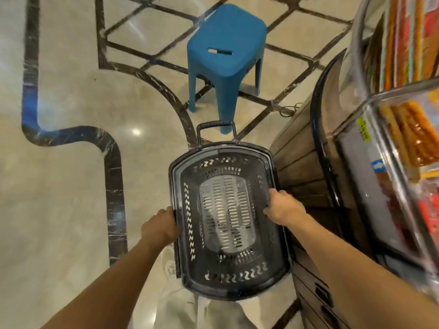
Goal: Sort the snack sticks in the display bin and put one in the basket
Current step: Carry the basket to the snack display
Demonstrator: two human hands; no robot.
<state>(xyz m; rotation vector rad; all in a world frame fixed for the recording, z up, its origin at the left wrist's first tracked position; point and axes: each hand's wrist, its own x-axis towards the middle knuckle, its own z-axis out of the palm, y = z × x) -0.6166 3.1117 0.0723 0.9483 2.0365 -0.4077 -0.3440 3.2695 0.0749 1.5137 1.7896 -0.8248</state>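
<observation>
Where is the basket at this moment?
Head view, lower centre: the basket is gripped at its side rims by the left hand and right hand, with the blue stool beyond it and the display bin to its right.

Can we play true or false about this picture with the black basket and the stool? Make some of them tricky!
1. The left hand and the right hand each grip a long side of the basket. True.
2. A snack stick already lies in the basket. False: it is empty, and only its slotted bottom shows.
3. The stool is red. False: it is blue.
4. The snack sticks are in the clear display bin on the right. True.
5. The basket's handle points back at the person. False: it sticks out from the far end, toward the stool.
</observation>
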